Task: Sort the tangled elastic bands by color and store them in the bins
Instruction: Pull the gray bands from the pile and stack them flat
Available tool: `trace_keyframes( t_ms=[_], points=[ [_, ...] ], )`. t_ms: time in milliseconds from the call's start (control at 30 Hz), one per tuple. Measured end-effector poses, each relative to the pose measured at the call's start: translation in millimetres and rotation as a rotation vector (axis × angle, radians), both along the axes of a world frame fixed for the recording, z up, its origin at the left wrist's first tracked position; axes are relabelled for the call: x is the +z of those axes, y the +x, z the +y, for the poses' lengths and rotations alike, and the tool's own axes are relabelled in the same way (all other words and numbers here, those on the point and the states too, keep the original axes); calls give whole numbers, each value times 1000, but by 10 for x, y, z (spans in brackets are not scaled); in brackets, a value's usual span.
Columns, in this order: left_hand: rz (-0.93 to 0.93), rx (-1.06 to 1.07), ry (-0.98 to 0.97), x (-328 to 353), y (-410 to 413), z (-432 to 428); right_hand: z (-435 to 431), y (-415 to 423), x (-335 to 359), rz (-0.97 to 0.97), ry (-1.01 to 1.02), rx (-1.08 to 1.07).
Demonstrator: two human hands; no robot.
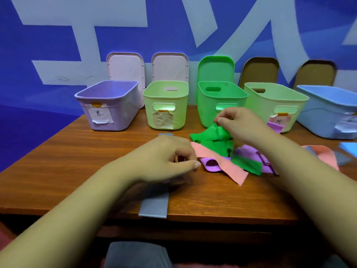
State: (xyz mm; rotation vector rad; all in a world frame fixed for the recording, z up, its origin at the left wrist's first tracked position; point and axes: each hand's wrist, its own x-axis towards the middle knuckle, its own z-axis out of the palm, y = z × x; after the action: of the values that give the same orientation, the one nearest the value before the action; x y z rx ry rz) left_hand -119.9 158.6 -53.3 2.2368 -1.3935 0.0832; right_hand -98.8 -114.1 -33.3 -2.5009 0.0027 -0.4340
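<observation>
- Table (77, 161): wooden top; five open bins stand in a row along the far edge.
- Bins, from the left corner to the right: lilac bin (119, 120), first pale green bin (179, 117), bright green bin (204, 113), second pale green bin (258, 109), blue bin (318, 117). At least three carry a taped paper label on the front wall.
- Lids (125, 66): upright behind the bins, leaning on the blue wall.
- Tangle of bands: lies mid-table, just in front of the bright green bin, right of centre.
- Green band (210, 136): on top of the tangle at its far side; its upper end is raised off the pile.
- Right hand (237, 122): above the tangle, thumb and fingertips pinched on the raised end of the green band, close to the front wall of the bright green bin.
- Pink band (228, 167): runs diagonally under the green one, its near end pointing toward the near edge.
- Purple band (211, 164): folded beneath the pink and green.
- Left hand (173, 159): at the left side of the tangle, fingers curled in, thumb reaching to the pink band's edge; whether it actually grips that band cannot be told, as the fingertips are hidden.
- Grey band (153, 206): flat, passing under the left hand, its end overhanging the near edge.
- Loose pink strip (326, 155): by the right edge, with grey and blue pieces beside it.
</observation>
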Motion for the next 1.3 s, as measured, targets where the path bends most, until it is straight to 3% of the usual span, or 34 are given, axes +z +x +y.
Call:
trace_keyframes(
  t_ms=[167, 333, 500, 633, 867, 1033, 1200, 1300],
  points=[
    [-55, -107, 118, 239, 256, -846, -757, -489, -246, -48, 70, -140],
    [-127, -146, 247, 198, 301, -1669, -1127, -741, -582, -247, 65, -253],
    [-226, -123, 370, 56, 240, -2227, -1296, -780, -553, -404, 441, -375],
    [-320, -84, 440, -60, 186, -2456, -1339, -787, -562, -344, 479, -368],
    [-208, -107, 266, -114, 206, -2598, -1321, -859, -530, -322, 497, -369],
    [7, 41, 90, 37, 248, -2566, -1329, -890, -533, -397, 433, -306],
    [56, 74, -36, 223, 274, -2401, -1262, -920, -546, -444, 383, -206],
    [252, 176, -238, 358, 407, -2256, -1279, -968, -524, -443, 398, -164]
  ],
)
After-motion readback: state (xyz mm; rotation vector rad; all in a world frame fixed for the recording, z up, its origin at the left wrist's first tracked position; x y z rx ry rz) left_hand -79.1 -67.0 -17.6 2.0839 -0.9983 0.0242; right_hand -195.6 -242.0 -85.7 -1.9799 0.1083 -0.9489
